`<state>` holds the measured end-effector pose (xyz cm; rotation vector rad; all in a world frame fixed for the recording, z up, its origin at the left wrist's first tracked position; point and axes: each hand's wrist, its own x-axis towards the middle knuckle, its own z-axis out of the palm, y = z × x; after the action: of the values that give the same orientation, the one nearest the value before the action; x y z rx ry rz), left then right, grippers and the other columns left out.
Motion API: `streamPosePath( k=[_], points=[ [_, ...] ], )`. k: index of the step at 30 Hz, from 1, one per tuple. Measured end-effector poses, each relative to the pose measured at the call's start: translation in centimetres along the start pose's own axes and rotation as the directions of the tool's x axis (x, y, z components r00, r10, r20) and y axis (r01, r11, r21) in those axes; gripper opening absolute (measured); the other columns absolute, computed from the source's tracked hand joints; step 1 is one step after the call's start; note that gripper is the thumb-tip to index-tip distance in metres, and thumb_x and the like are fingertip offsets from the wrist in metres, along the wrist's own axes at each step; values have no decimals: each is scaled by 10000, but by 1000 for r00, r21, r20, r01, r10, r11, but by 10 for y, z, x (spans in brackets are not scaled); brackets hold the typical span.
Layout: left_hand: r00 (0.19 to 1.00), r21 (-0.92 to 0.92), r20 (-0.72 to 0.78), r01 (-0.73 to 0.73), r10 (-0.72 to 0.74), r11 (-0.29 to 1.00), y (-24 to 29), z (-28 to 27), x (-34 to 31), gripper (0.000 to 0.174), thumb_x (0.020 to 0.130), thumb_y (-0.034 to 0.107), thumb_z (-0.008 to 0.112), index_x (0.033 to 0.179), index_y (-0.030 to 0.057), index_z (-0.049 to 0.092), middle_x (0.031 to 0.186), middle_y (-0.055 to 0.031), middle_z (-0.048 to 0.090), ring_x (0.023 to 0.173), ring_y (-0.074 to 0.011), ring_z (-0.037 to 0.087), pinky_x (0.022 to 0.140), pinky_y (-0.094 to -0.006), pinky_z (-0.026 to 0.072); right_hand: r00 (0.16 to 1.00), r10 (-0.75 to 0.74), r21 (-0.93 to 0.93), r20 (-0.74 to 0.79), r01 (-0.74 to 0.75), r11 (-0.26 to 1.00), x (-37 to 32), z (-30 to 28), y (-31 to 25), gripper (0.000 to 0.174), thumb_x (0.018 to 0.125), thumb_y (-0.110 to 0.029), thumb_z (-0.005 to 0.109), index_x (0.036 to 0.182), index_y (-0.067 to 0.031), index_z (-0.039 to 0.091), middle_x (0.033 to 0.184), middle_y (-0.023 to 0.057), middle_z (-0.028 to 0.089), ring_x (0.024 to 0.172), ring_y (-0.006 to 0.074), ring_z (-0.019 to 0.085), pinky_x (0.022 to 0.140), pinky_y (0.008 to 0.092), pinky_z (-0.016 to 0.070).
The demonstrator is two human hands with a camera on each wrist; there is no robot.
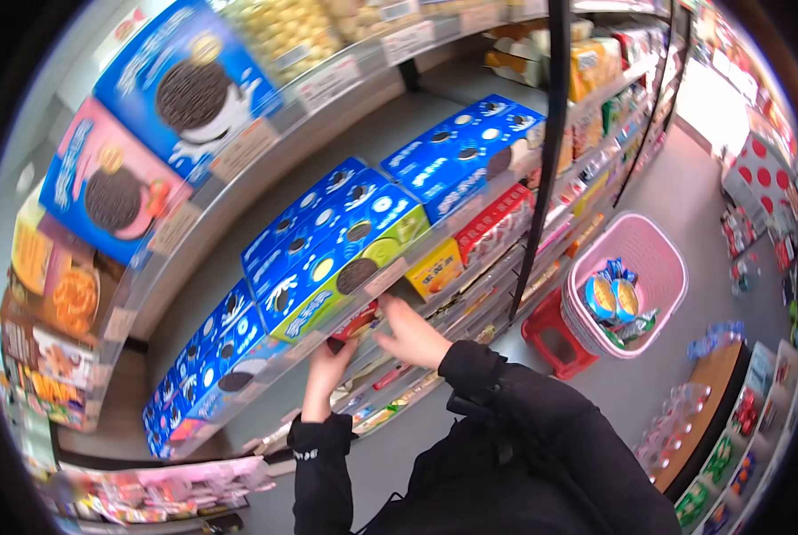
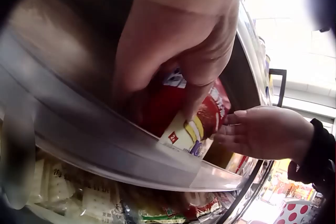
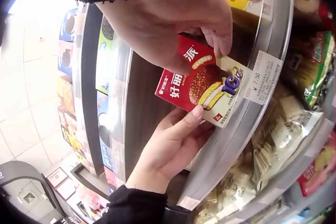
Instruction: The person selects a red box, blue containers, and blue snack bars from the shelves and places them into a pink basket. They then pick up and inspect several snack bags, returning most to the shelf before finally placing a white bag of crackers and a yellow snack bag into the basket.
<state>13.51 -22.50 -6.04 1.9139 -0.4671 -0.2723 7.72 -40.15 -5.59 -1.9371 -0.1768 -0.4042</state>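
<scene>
A red and cream box of chocolate pies (image 3: 202,85) is held at the edge of a lower shelf, tilted, its printed face toward the right wrist camera. My left hand (image 1: 327,374) grips it, the thumb lying on the front face near a lower corner in the right wrist view. My right hand (image 1: 414,335) holds the opposite end, its fingers bent round the upper edge in the right wrist view. Part of the box is hidden behind both hands. A price tag (image 3: 264,77) on the shelf edge is beside the box.
Blue cookie boxes (image 1: 327,236) fill the shelf above. Yellow boxes (image 1: 434,267) and red boxes (image 1: 497,218) stand farther along. A pink basket (image 1: 671,267) with snack packs sits on a red stool (image 1: 541,334) at my right. Bagged snacks (image 3: 283,129) lie on a lower shelf.
</scene>
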Motion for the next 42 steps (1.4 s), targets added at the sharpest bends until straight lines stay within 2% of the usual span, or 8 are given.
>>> streamPosePath(
  k=[17, 23, 25, 26, 28, 31, 34, 42],
  points=[
    [965, -327, -66, 218, -253, 919, -10, 23, 70, 406, 649, -81, 436, 1040, 24, 471, 1037, -59, 475, 982, -174, 434, 841, -270, 338, 957, 63, 165, -282, -17, 986, 43, 41, 36, 372, 687, -1, 450, 1058, -35, 464, 1095, 234, 415, 1052, 402, 336, 880, 385, 319],
    [980, -436, -31, 165, -198, 885, -10, 25, 76, 397, 686, -77, 436, 1069, 23, 456, 1067, -73, 470, 1001, -186, 436, 857, -275, 341, 967, 170, 163, -192, -139, 977, 46, 32, 28, 420, 663, 40, 424, 1079, -12, 438, 1091, 234, 421, 1030, 386, 379, 860, 373, 341],
    [961, -334, -191, 126, -198, 934, 4, 34, 64, 454, 683, -88, 406, 1129, -4, 408, 1135, -108, 437, 1055, -198, 407, 891, -287, 315, 949, 22, 164, -314, 32, 986, 40, 42, 37, 458, 646, 44, 438, 1101, 11, 396, 1096, 261, 400, 1031, 394, 374, 853, 366, 350],
    [950, -206, -218, 178, -222, 962, 36, 41, 45, 458, 687, -90, 402, 1139, -14, 396, 1154, -116, 424, 1077, -199, 390, 902, -295, 305, 980, 152, 196, -124, -126, 972, 30, 30, 28, 499, 636, 58, 432, 1126, 37, 342, 1105, 281, 375, 1020, 399, 381, 842, 376, 359],
    [963, -85, -235, 118, -135, 989, 47, 49, 24, 457, 704, -86, 390, 1157, -32, 366, 1183, -135, 401, 1108, -209, 367, 918, -314, 290, 997, -37, -67, -64, 32, 997, 11, 26, 31, 504, 631, 64, 423, 1117, 100, 291, 1092, 291, 358, 995, 402, 404, 834, 370, 374],
    [931, -35, -345, -142, 121, 989, 34, 58, -14, 421, 748, -60, 373, 1167, -40, 337, 1180, -164, 394, 1108, -232, 371, 914, -335, 298, 982, -124, 67, 141, 116, 991, -40, -26, 19, 436, 641, 64, 441, 1070, 100, 368, 1064, 264, 381, 1006, 372, 407, 849, 349, 367],
    [944, -109, -317, -130, 89, 985, 62, 91, -45, 300, 776, -40, 395, 1076, -36, 407, 1079, -153, 462, 988, -213, 467, 847, -316, 371, 851, -106, 237, 515, -23, 971, -77, -101, 24, 343, 710, -5, 479, 1051, 22, 448, 994, 181, 494, 944, 298, 476, 810, 343, 380],
    [988, -139, 140, 78, -58, 987, 94, 210, -24, 185, 788, -35, 396, 945, -35, 494, 887, -105, 550, 799, -148, 543, 725, -246, 416, 851, 517, 89, 93, -524, 847, -155, -295, 96, 255, 723, -98, 509, 952, 11, 528, 856, 108, 584, 786, 177, 567, 693, 276, 446]
  ],
)
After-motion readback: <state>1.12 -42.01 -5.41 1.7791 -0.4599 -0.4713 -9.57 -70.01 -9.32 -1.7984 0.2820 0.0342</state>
